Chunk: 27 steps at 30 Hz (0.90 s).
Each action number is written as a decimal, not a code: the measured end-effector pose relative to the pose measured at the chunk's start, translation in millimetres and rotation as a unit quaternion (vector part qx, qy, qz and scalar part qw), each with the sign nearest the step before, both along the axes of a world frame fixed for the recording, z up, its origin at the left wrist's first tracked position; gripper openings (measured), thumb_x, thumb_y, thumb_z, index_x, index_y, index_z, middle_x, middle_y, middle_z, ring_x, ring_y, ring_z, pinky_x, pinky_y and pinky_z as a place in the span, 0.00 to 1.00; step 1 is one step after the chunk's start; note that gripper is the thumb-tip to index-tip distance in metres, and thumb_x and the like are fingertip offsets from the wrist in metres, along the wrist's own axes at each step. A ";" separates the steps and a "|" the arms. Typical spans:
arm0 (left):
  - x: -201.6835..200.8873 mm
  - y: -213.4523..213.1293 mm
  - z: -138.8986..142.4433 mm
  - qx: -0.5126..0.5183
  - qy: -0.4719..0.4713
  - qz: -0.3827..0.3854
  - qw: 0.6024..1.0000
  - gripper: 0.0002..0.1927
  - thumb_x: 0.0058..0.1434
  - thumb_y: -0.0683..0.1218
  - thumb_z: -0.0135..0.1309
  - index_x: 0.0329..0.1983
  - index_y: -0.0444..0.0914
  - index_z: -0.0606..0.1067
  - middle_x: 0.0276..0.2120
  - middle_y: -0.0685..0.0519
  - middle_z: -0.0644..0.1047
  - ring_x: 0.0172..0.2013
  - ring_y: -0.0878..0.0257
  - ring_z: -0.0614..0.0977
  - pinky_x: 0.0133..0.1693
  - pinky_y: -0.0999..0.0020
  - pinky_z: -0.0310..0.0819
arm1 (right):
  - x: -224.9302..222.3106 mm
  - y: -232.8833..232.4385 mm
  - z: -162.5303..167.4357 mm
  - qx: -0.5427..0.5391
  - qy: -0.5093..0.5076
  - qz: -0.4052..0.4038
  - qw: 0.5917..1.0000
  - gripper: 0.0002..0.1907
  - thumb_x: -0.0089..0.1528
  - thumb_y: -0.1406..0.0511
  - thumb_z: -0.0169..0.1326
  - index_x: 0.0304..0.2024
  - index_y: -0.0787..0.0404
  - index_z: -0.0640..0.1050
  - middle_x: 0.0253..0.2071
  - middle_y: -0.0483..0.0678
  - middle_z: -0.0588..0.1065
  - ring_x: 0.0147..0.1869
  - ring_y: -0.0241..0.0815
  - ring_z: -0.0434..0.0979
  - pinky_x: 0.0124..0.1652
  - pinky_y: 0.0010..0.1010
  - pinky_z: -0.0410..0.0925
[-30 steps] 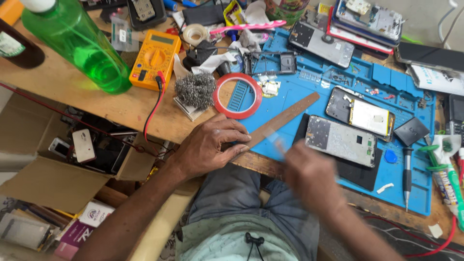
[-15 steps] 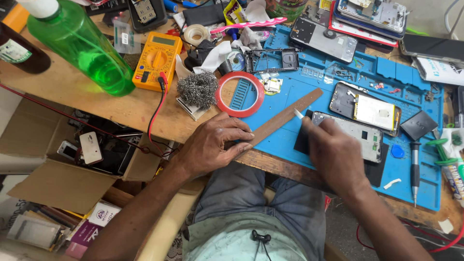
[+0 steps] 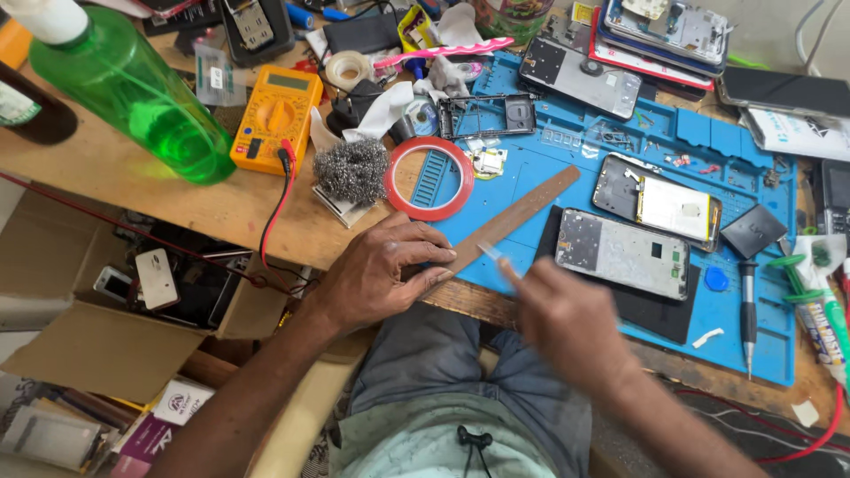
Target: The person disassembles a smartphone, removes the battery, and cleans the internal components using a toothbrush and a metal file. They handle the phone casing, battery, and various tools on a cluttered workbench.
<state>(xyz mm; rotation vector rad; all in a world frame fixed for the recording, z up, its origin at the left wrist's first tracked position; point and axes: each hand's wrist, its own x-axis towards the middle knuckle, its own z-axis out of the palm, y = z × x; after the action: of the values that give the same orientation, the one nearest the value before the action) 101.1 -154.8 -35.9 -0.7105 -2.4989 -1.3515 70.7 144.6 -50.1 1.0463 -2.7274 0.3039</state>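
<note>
My left hand (image 3: 381, 279) presses down on the near end of a long brown ruler (image 3: 522, 212) that lies slanted across the blue work mat (image 3: 549, 164). My right hand (image 3: 567, 323) is blurred just right of it, pinching a small pale thin strip (image 3: 489, 252) near the ruler's edge. An opened phone body (image 3: 622, 252) lies on a black pad right of the hand. A second opened phone (image 3: 657, 201) lies behind it. A red tape ring (image 3: 434, 180) sits at the mat's left edge.
A green bottle (image 3: 133, 97), a yellow multimeter (image 3: 276, 119) with red and black leads, and a steel wool ball (image 3: 352, 170) stand on the wooden bench at left. A screwdriver (image 3: 748, 314) lies on the mat at right. Cardboard boxes (image 3: 106, 354) sit below the bench.
My right hand drew back from the opened phone toward the ruler's near end and now holds a small pale strip. The left hand stayed on the ruler.
</note>
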 end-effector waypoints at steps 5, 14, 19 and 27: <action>-0.4 0.9 0.9 -0.010 -0.001 0.005 1.000 0.09 0.57 0.43 0.65 0.41 0.37 0.83 0.42 0.52 0.83 0.44 0.58 0.82 0.45 0.64 0.79 | -1.1 -4.6 7.5 0.000 0.002 0.014 1.000 0.29 0.55 0.74 0.56 0.60 0.58 0.75 0.30 0.52 0.73 0.27 0.52 0.76 0.25 0.45 0.70; 1.8 1.6 1.6 0.001 -0.005 0.004 1.000 0.10 0.57 0.43 0.65 0.41 0.36 0.83 0.42 0.51 0.82 0.45 0.58 0.82 0.46 0.64 0.79 | 6.1 -26.3 35.2 -0.032 -0.016 -0.002 0.999 0.26 0.56 0.74 0.55 0.58 0.60 0.77 0.31 0.54 0.74 0.28 0.54 0.77 0.25 0.44 0.71; 1.8 1.0 2.0 -0.001 -0.006 -0.001 1.000 0.10 0.57 0.43 0.65 0.42 0.36 0.83 0.43 0.51 0.83 0.45 0.58 0.82 0.46 0.64 0.79 | 5.3 -21.4 37.0 -0.086 -0.049 -0.047 0.994 0.19 0.60 0.72 0.56 0.55 0.58 0.81 0.31 0.55 0.75 0.27 0.50 0.77 0.27 0.42 0.71; 0.7 0.0 -1.2 -0.001 0.003 0.008 1.000 0.10 0.57 0.44 0.65 0.41 0.36 0.83 0.42 0.51 0.83 0.45 0.57 0.82 0.47 0.64 0.79 | -0.2 -21.3 34.3 -0.206 -0.164 -0.080 0.961 0.14 0.64 0.69 0.55 0.53 0.58 0.81 0.32 0.50 0.80 0.29 0.33 0.78 0.27 0.31 0.72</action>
<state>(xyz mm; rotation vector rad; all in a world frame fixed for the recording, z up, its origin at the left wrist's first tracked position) 101.7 -154.8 -37.0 -0.6938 -2.4968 -1.3391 70.5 123.3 -15.8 0.7078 -2.8147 1.0471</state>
